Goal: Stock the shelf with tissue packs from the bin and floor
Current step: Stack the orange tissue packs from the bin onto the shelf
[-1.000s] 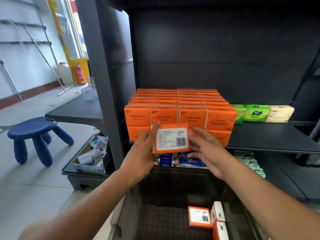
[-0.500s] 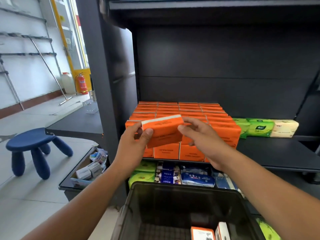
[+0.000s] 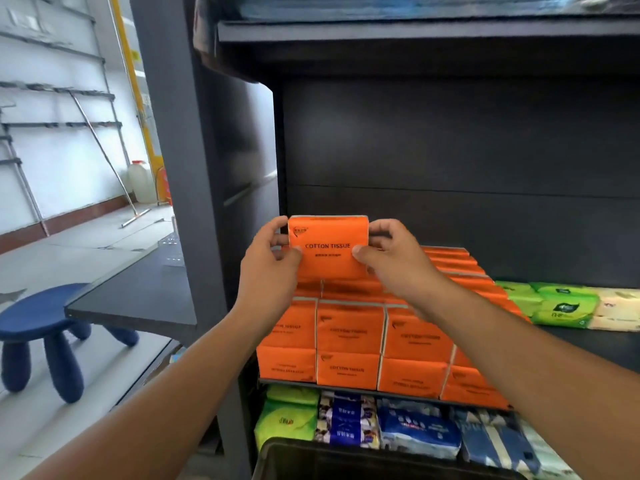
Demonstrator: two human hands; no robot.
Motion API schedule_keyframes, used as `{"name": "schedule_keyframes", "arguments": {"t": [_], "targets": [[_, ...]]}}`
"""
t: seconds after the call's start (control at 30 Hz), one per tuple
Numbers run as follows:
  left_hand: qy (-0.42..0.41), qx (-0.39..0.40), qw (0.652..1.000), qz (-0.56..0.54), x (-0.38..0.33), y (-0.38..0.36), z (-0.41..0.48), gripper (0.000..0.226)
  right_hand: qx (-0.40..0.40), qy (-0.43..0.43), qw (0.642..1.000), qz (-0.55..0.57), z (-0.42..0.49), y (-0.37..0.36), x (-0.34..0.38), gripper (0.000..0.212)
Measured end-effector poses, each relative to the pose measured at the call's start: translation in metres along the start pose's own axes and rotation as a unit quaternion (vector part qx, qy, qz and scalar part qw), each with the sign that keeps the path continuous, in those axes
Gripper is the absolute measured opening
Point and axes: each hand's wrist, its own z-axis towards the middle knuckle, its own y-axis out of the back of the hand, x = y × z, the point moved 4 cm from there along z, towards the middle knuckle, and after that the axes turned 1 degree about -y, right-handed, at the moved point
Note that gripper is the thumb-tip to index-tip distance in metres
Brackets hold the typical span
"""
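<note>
While both hands hold it upright, the orange cotton tissue pack (image 3: 327, 245) stands at the top of the stacked orange packs (image 3: 349, 344) on the dark shelf (image 3: 595, 344), printed face toward the camera; whether its bottom edge touches the stack cannot be told. The left hand (image 3: 268, 268) grips the pack's left end, fingers curled round the edge and thumb pressed on the front. The right hand (image 3: 394, 258) grips the right end the same way. Green tissue packs (image 3: 561, 306) lie beside the orange stack to the right. Blue and green packs (image 3: 415, 427) fill the shelf below, behind the dark bin (image 3: 346, 453).
</note>
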Motion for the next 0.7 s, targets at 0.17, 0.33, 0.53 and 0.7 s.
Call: {"name": "schedule_keyframes", "arguments": {"t": [0.17, 0.33, 0.53, 0.7], "targets": [[-0.026, 0.02, 0.996, 0.083, 0.008, -0.017, 0.059, 0.059, -0.016, -0.02, 1.0, -0.007, 0.073, -0.012, -0.012, 0.023], [-0.121, 0.038, 0.945, 0.3, 0.027, -0.032, 0.104, 0.059, -0.032, -0.024, 0.999, -0.008, 0.138, -0.032, -0.025, 0.028], [-0.093, 0.132, 0.841, 0.517, 0.067, -0.048, 0.139, 0.049, -0.044, -0.059, 0.996, -0.044, 0.198, -0.057, -0.058, 0.031], [-0.052, 0.182, 0.807, 0.56, 0.096, -0.057, 0.159, 0.057, -0.033, -0.083, 0.995, -0.053, 0.22, -0.071, -0.084, 0.035]]}}
